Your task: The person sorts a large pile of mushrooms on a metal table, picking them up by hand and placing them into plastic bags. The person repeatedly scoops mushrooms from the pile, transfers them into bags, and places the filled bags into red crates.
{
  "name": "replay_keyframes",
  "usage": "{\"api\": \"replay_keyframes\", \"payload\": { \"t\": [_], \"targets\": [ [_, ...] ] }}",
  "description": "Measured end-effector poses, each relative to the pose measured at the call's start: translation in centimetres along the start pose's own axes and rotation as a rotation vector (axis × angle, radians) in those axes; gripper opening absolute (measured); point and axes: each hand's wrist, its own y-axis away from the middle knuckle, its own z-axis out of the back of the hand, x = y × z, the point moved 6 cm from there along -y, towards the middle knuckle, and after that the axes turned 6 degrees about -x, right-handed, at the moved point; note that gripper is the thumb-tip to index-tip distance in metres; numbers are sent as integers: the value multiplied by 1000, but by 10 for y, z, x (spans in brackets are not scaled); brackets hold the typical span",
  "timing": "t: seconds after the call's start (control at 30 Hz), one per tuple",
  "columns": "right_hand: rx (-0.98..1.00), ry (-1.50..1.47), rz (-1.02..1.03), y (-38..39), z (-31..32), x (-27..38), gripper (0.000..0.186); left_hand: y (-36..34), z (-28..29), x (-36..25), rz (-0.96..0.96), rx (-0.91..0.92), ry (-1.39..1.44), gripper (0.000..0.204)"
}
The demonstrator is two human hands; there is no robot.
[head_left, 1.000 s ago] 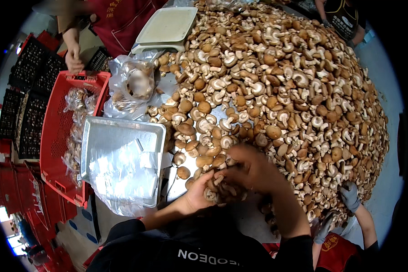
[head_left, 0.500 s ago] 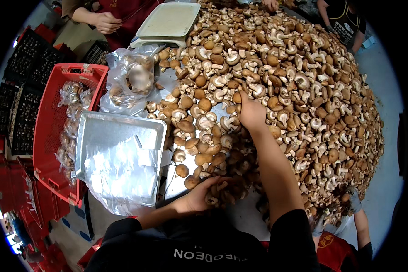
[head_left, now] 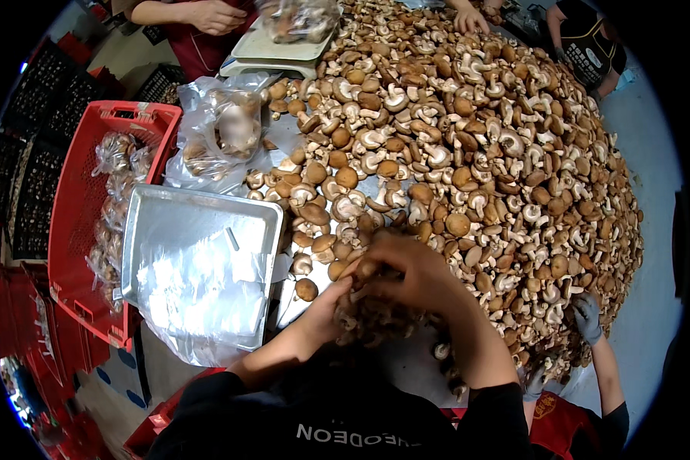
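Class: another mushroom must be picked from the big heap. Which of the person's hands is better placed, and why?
Probably the right hand: it lies nearest the mushroom heap. The left hand sits lower, cupped under a held bunch of mushrooms.

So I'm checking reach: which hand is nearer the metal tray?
Left. The left hand sits just right of the metal tray; the right hand is farther right, over the mushrooms.

mushrooms (head_left: 468, 146): matt brown caps, pale rough undersides | tray (head_left: 142, 230): dull brushed metal, smooth | bags (head_left: 207, 287) in tray: clear glossy plastic film, crinkled | crate (head_left: 80, 184): red hard plastic, slight sheen | worktop (head_left: 414, 368): pale, smooth
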Motion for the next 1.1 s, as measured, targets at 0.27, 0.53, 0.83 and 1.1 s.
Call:
{"api": "replay_keyframes", "payload": {
  "t": [0.27, 0.53, 0.83, 1.1],
  "targets": [
    [-557, 614, -363, -97, -20, -147, 29, 10, 5, 20, 114, -157, 49, 55],
    [-596, 214, -333, -51, -14, -157, 47, 27, -7, 19, 60, 132, -706, 51],
    [-587, 27, -325, 110, -42, -55, 39, 33, 6, 48, 263, -68, 80, 44],
    [-368, -311, -435, 173, -82, 0, 22, 56, 38, 76, 400, 143, -47, 50]
  ]
}}
